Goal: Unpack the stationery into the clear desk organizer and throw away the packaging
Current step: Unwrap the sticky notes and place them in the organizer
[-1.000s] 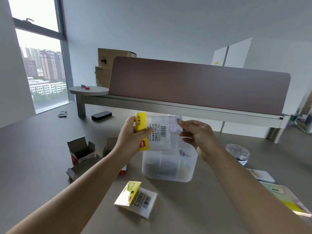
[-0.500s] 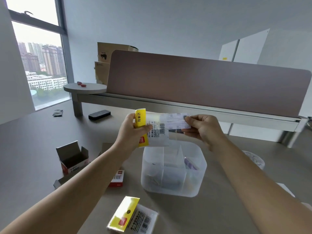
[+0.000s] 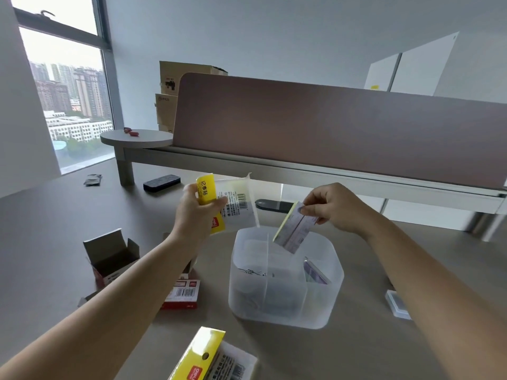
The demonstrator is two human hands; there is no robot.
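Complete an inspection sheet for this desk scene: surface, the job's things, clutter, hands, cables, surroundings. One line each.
Surface: grey desk, matte, no spills seen.
Job's things: clear desk organizer upright, clips and a pad in its compartments; sticky note pad held tilted above it; sealed pack at the near edge.
Clutter: opened cardboard box; red and white box; black eraser; clear lid.
Hands: left hand holds the emptied yellow-topped wrapper; right hand pinches the pad.
Cables: nothing seen.
Surroundings: brown divider panel, window, stacked cartons.
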